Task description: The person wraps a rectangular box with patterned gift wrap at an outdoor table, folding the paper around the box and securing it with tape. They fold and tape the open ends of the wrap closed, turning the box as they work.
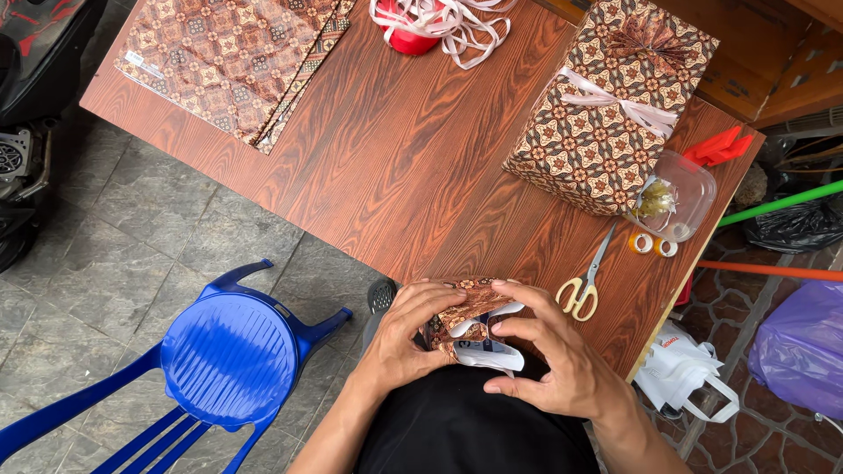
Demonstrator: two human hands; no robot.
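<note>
My left hand point(406, 338) and my right hand point(549, 351) both grip a small white packet point(486, 349) half covered in brown patterned wrapping paper point(470, 303), held at the near edge of the wooden table point(395, 149). Fingers of both hands press the paper's folds around the packet. A pair of yellow-handled scissors point(587, 279) lies just to the right of my right hand.
A wrapped box with a pink ribbon bow point(606, 105) sits at the right. Beside it are a clear plastic container point(680, 195), tape rolls point(652, 245) and a red clip point(718, 145). Patterned paper sheets point(228, 57) and ribbon point(439, 25) lie far. A blue plastic chair point(224, 355) stands at left.
</note>
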